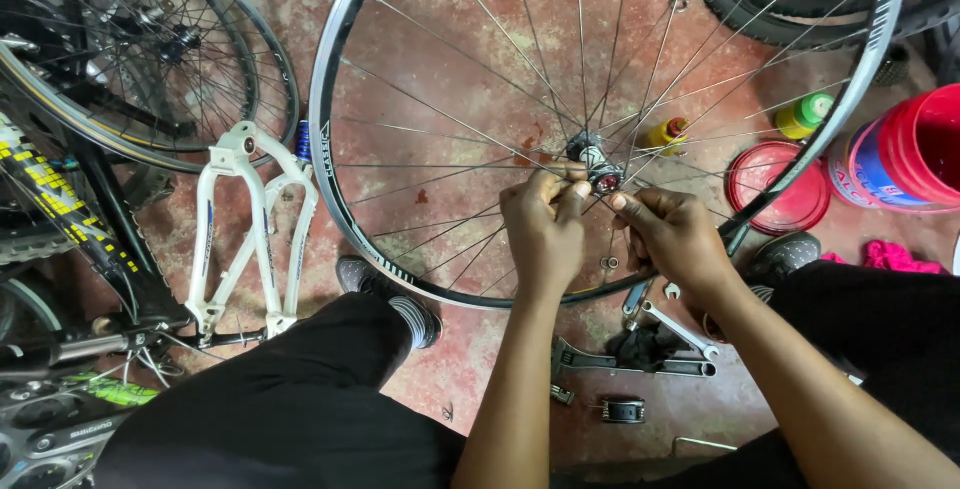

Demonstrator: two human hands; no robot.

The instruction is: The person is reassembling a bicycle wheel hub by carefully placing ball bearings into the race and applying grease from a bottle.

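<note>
One bicycle wheel stands upright on the red floor between the person's two shoes, its thin spokes running in to a silver hub with a reddish end. Both hands work at that hub: the left hand pinches it with closed fingertips, and the right hand is curled shut against its 4 o'clock side. At 3 o'clock lie two small yellow bottles, one red lid and one red bucket. At 9 o'clock rests one white fork.
</note>
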